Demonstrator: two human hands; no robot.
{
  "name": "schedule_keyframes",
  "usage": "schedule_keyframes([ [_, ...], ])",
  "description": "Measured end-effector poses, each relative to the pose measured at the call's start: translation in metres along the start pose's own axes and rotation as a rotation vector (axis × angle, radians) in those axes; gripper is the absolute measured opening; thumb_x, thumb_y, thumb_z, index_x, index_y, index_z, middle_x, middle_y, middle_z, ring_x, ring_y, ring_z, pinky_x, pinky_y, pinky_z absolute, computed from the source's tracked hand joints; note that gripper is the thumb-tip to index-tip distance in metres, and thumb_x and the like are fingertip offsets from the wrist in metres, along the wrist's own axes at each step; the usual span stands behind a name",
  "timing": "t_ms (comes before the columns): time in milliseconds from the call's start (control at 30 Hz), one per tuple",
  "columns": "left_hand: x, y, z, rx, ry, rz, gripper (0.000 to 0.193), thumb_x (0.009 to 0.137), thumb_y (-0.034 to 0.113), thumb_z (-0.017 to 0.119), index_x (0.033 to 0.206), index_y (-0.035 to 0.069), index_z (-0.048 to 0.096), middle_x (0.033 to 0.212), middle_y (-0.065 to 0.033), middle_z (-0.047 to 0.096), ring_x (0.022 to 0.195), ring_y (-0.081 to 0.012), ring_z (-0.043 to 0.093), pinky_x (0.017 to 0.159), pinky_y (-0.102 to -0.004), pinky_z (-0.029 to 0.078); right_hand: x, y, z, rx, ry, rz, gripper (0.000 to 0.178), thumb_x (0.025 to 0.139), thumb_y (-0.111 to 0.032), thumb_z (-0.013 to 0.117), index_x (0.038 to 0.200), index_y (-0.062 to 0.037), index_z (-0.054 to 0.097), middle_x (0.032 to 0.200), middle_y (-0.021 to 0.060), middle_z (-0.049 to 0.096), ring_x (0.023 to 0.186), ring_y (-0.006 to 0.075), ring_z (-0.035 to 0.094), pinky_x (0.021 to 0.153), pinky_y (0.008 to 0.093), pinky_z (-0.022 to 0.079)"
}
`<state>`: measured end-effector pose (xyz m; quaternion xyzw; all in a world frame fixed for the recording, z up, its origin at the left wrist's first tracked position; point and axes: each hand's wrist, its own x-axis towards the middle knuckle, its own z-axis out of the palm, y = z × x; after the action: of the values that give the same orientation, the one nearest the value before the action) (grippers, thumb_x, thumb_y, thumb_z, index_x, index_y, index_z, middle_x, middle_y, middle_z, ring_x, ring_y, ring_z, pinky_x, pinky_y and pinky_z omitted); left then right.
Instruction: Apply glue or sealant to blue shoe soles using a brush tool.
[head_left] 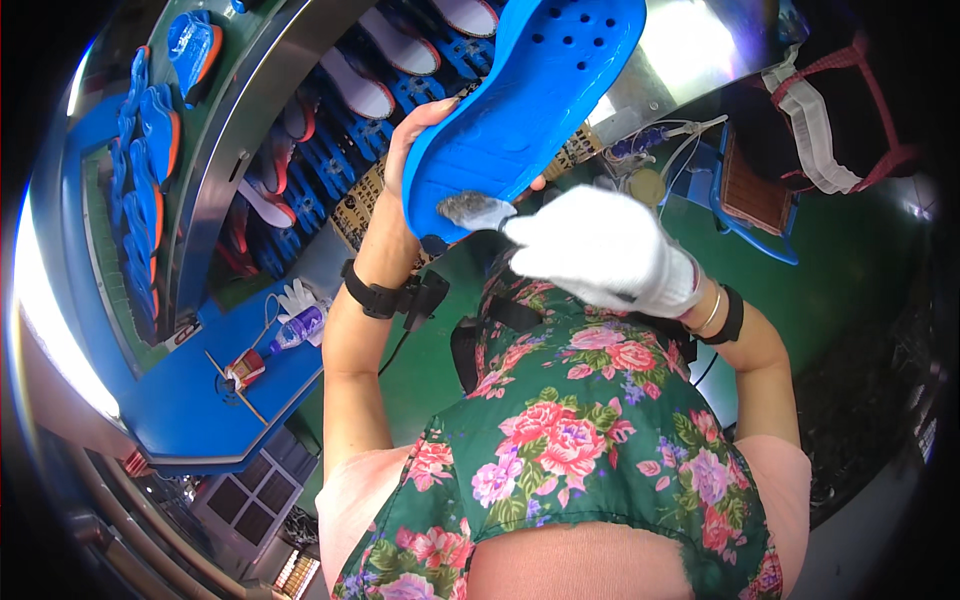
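We hold one blue sole (500,130), glossy and curved, tilted beyond one floral apron (560,440), with several round holes at its far end. Our bare left hand (405,160) grips its edges: one finger wraps the left edge, one fingertip shows opposite, and we cannot tell how the others sit. Our right hand (605,245), in one white fabric glove (590,225), pinches one brush (475,212), grey bristles at the heel.
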<state>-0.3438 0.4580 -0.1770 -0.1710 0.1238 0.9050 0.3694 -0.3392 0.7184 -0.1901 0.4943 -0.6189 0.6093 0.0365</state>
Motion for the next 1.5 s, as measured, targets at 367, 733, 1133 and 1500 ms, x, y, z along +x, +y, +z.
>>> schedule_keyframes([
  [367, 0.005, 0.012, 0.014, 0.038, 0.173, 0.061, 0.073, 0.096, 0.045, 0.053, 0.148, -0.007, 0.047, 0.140, -0.0374, 0.054, 0.111, -0.0585, 0.063, 0.100, -0.0606, 0.053, 0.021, 0.014, -0.012, 0.112, 0.031, 0.076, 0.026, 0.079, -0.005, 0.081, 0.104, -0.0112, 0.079, 0.106, 0.0098, 0.077, 0.083, 0.0263, 0.071, 0.074, 0.0371, 0.057],
  [733, 0.015, 0.038, -0.011, 0.093, -0.010, 0.116, 0.101, 0.089, 0.067, 0.056, 0.156, -0.005, 0.031, 0.136, -0.0316, 0.055, 0.115, -0.0488, 0.060, 0.098, -0.0583, 0.053, 0.057, 0.005, -0.004, 0.431, 0.014, 0.444, 0.009, 0.083, -0.002, 0.080, 0.092, -0.0037, 0.080, 0.100, 0.0092, 0.078, 0.092, 0.0207, 0.074, 0.084, 0.0339, 0.058],
  [1133, 0.037, -0.006, 0.006, -0.070, 0.125, 0.225, 0.090, 0.093, 0.065, 0.050, 0.157, 0.004, 0.034, 0.146, -0.0288, 0.051, 0.116, -0.0519, 0.061, 0.094, -0.0630, 0.055, 0.101, 0.100, -0.099, -0.165, 0.300, 0.242, 0.015, 0.087, -0.006, 0.074, 0.101, -0.0063, 0.079, 0.105, 0.0094, 0.077, 0.099, 0.0251, 0.072, 0.088, 0.0353, 0.057],
  [1500, 0.016, -0.002, -0.005, -0.148, 0.019, 0.365, 0.089, 0.095, 0.062, 0.052, 0.158, 0.002, 0.031, 0.144, -0.0259, 0.055, 0.123, -0.0487, 0.059, 0.096, -0.0621, 0.055, 0.079, 0.004, -0.048, 0.257, 0.060, 0.297, 0.015, 0.078, -0.004, 0.084, 0.092, -0.0080, 0.079, 0.095, 0.0097, 0.078, 0.083, 0.0224, 0.074, 0.077, 0.0341, 0.058],
])
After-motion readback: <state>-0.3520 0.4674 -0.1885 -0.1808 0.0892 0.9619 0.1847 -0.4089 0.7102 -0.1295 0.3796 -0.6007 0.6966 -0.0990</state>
